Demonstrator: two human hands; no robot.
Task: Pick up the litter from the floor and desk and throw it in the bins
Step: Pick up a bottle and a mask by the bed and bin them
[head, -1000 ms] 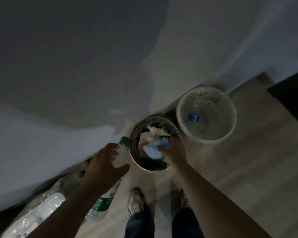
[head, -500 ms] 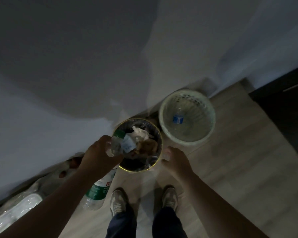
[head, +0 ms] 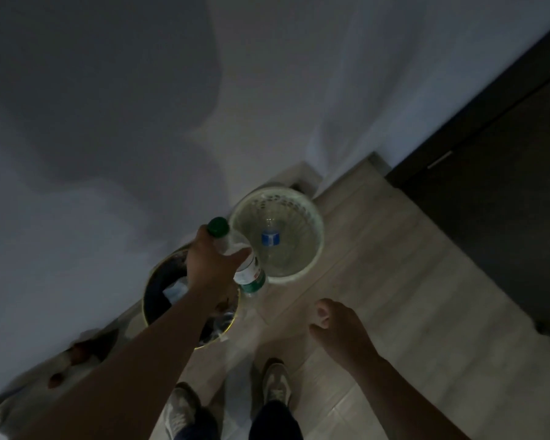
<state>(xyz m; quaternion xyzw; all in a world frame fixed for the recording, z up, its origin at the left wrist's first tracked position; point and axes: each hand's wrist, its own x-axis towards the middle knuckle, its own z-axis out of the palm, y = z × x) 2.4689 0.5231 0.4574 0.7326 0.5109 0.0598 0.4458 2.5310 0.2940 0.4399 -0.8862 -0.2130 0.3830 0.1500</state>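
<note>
Left grip (head: 211,265): fingers and thumb are curled round the upper part of the bottle (head: 251,273), just below its green cap (head: 218,226).
Bottle: clear plastic with a white and green label, held in the air and tilted, cap toward the wall (head: 108,122). It crosses the left rim of the pale bin as seen from above.
Right grip (head: 337,325): holds nothing, fingers loosely curled, above the floor (head: 394,281) on the near side of the pale bin.
Pale bin (head: 322,238): round with a perforated wall, standing at the floor's edge by the wall. One clear bottle with a blue label (head: 270,238) lies inside.
Dark bin (head: 146,300): gold-rimmed, just left of the pale bin, also at the floor's edge. It holds crumpled litter (head: 176,289) and is partly hidden by the left forearm.
Shoes (head: 277,382): on the floor near the bins.
Right side: a dark cabinet (head: 505,185).
</note>
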